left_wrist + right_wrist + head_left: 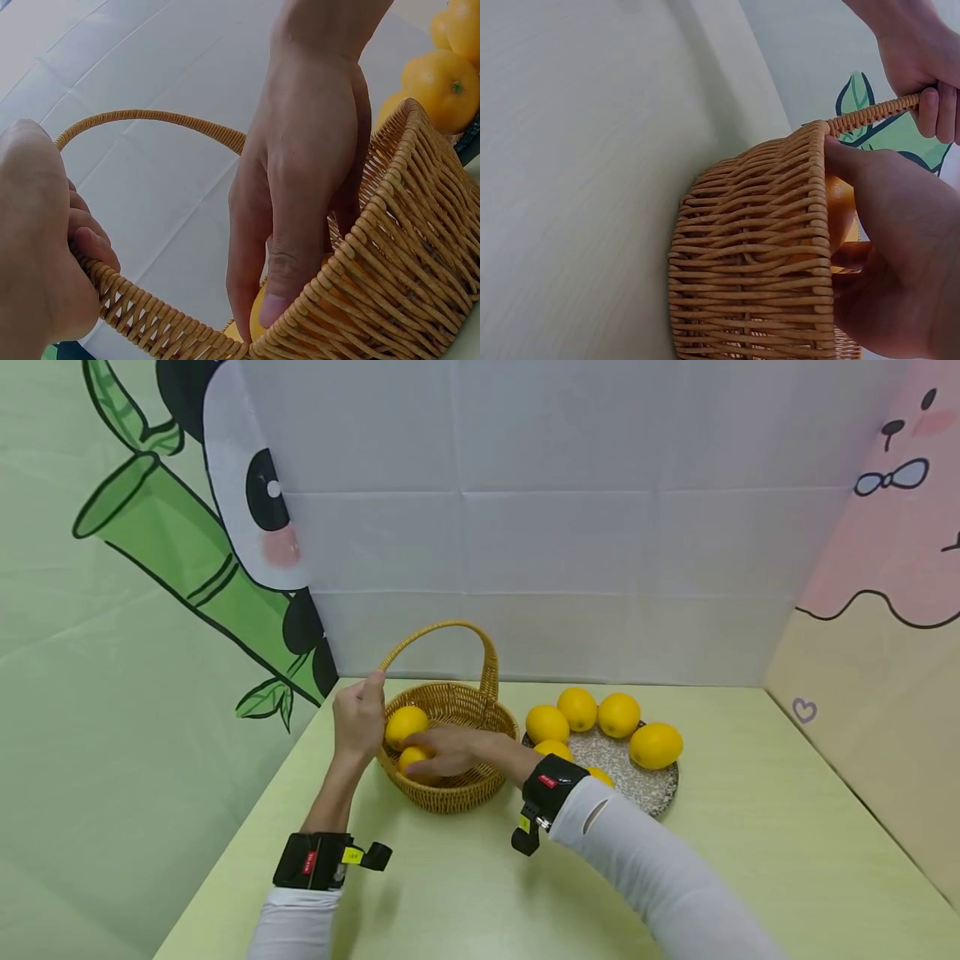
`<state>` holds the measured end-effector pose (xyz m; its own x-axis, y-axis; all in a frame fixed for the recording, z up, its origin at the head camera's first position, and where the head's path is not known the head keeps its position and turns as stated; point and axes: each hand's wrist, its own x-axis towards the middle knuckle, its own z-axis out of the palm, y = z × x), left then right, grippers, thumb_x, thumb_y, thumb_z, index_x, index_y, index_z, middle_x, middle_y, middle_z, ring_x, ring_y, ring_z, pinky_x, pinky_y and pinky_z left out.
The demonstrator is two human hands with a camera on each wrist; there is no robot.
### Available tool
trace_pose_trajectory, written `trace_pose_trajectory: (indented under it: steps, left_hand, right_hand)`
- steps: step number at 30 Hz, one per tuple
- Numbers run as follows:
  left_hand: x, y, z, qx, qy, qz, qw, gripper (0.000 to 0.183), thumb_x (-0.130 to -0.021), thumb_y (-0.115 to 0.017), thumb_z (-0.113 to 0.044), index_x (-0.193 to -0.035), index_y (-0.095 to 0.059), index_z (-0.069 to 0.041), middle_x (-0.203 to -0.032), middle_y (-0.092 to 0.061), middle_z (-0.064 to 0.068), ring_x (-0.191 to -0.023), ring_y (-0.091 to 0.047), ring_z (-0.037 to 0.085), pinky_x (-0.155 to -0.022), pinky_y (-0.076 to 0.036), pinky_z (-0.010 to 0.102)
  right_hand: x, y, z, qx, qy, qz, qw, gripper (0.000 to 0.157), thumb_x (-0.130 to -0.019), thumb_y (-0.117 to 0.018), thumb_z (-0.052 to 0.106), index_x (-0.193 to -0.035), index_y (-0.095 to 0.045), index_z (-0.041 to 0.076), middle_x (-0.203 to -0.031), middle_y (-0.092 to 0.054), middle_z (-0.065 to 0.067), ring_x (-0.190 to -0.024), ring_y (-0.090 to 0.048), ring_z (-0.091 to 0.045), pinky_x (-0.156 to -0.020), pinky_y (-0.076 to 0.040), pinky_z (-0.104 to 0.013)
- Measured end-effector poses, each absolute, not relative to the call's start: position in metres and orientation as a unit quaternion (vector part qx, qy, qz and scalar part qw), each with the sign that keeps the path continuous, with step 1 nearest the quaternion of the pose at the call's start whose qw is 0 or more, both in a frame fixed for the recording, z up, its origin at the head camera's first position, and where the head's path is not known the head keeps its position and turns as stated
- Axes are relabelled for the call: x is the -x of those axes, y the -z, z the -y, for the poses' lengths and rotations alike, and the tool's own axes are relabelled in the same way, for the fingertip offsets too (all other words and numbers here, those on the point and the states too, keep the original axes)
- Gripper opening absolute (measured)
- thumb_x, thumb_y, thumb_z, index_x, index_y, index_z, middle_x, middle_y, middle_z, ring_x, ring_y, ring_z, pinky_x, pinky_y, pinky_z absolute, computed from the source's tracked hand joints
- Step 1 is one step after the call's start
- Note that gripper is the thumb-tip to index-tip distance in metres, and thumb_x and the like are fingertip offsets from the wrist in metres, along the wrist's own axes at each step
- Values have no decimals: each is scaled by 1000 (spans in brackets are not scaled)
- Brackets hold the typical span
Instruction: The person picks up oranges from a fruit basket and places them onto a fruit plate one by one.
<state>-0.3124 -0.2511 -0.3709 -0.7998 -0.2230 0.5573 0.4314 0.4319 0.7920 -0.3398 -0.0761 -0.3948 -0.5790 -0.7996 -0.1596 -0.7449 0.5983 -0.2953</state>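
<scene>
My left hand (pixel 358 717) grips the arched handle (pixel 450 625) of a woven wicker basket (pixel 450 799) near its lower left end; the left wrist view shows its fingers wrapped round it. Inside the basket, my right hand (pixel 450 750) holds an orange (pixel 415 762), thumb and fingers on either side of it. A second orange (pixel 407 724) lies just behind, against the basket's left wall. From the right wrist view, the basket wall hides part of the held orange (pixel 840 210) and some fingertips.
Right of the basket, a speckled grey plate (pixel 611 768) bears several more oranges (pixel 656 746), some partly behind my right wrist. The pale green table (pixel 450 893) meets a light wall cloth at the back, with printed cloths on both sides.
</scene>
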Motion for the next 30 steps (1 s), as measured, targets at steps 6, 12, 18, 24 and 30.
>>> trace_pose_trajectory:
  steps: [6, 12, 18, 24, 30]
  left_hand:
    - [313, 371, 251, 71, 533, 782, 316, 64, -106, -47, -44, -50, -37, -14, -43, -30, -10, -38, -25, 11, -38, -16, 24]
    - [313, 372, 251, 66, 534, 781, 316, 62, -106, -49, -40, -51, -38, -16, -42, -30, -12, -37, -25, 10, -38, -16, 24]
    - [313, 374, 251, 66, 535, 781, 315, 62, -106, -48, -41, -51, -37, -16, -42, -30, -12, -38, -25, 9, -38, -16, 24]
    - [311, 372, 251, 75, 534, 780, 316, 63, -106, -47, -43, -51, -38, -15, -43, -31, -10, -39, -25, 10, -38, -17, 24]
    - [311, 374, 252, 79, 533, 781, 316, 63, -106, -46, -43, -52, -38, -13, -44, -31, -10, -39, -25, 11, -38, -17, 24]
  right_hand:
    - [342, 397, 79, 428, 106, -887, 139, 64, -105, -47, 54, -158, -43, 17, -132, -58, -1, -108, -52, -14, -92, -46, -33]
    - [342, 398, 79, 424, 110, -888, 137, 63, -104, -50, 53, -156, -47, 18, -126, -58, 0, -101, -53, -13, -85, -46, -30]
    - [340, 399, 77, 432, 118, -885, 127, 60, -104, -53, 50, -154, -49, 16, -119, -59, 2, -97, -53, -13, -81, -45, -30]
    - [338, 389, 65, 426, 134, -888, 110, 59, -103, -55, 50, -153, -51, 18, -123, -61, 3, -98, -54, -12, -84, -46, -30]
    - [338, 373, 41, 426, 163, -887, 79, 59, -99, -61, 49, -150, -54, 21, -138, -58, 3, -112, -51, -12, -89, -46, -33]
